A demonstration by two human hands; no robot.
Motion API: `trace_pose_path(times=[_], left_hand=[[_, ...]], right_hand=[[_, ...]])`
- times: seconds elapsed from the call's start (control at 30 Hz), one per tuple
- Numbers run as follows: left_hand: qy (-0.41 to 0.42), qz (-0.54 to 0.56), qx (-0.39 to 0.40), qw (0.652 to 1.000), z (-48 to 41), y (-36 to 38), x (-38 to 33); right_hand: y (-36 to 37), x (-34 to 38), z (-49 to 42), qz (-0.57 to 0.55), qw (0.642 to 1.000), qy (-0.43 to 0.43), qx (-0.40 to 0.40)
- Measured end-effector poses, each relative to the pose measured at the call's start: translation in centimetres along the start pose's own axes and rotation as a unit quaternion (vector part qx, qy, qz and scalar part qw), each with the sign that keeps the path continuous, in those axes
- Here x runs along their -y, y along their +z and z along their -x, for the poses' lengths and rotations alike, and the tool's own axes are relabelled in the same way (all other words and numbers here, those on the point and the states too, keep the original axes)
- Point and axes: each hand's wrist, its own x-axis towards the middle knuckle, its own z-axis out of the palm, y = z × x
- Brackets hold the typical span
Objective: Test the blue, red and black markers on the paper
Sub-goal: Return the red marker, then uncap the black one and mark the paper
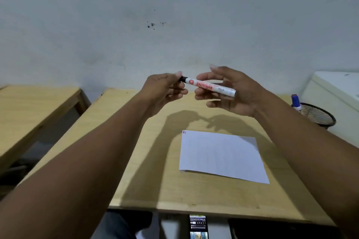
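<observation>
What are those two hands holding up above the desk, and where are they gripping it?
A white marker. The right hand grips its barrel with the fingertips; the left hand pinches the black cap end. It is held above the paper, not touching it.

A light wooden table (147,161) carries one white sheet of paper (221,156) lying flat and slightly askew toward its right side, nearer the near edge than the far one, with small blue and red marks (184,132) at the sheet's far left corner.
</observation>
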Motion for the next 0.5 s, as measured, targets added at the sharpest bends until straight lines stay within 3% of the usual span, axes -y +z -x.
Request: trace_pose_path(times=[0.07, 0.13, 0.3, 0.5], left_hand=[[-0.016, 0.021, -0.014, 1.000, 0.4, -0.9, 1.4], [-0.028, 0.014, -0.020, 0.999, 0.9, -1.4, 3.0], [-0.055, 0.002, -0.013, 0.998, 1.9, -1.9, 6.0], [-0.077, 0.018, -0.009, 0.997, 1.8, -2.3, 6.7]], right_hand=[[0.6, -1.3, -0.2, -0.125, 0.992, 0.014, 0.024], [1.2, -3.0, -0.8, -0.177, 0.984, 0.011, 0.003], [2.7, -7.2, -2.5, -0.117, 0.979, 0.020, -0.166], [2.0, -7.6, -2.9, -0.065, 0.989, -0.003, -0.136]])
